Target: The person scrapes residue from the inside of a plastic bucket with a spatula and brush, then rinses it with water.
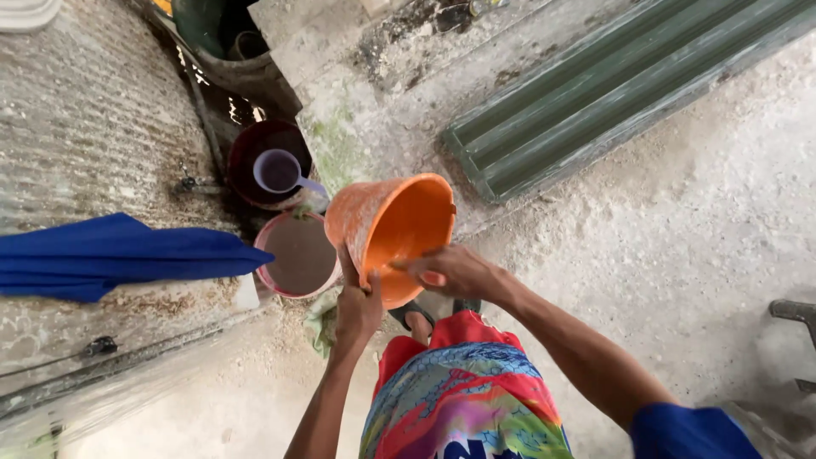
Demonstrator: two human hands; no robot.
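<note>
— Tilting hard, that orange bucket [393,228]: mouth turned down toward the camera and to the right, base up and away, long axis slanting from upper left to lower right. Held out in front of both hands, above the feet.

— Grip?

— Left hand [358,308] clamped on the near rim, thumb inside, fingers wrapped round the outer wall. Right hand [452,272] laid across the lower lip, fingers curled over the edge. Both touching, neither spread; left holding from lower down, right coming across from the side.

— Nearest neighbour?

— Pink basin [299,256], just left of the bucket, filled with murky water. Beyond it, a dark red tub [252,151] with a pale purple dipper [281,172] resting inside.

— Count?

— One orange bucket. One pink basin. One dark red tub. One dipper. Two hands, same person. One blue cloth [119,253] draped well left. One green corrugated sheet [612,85] lying well off to the upper right on the pale dusty ground [680,221].
</note>
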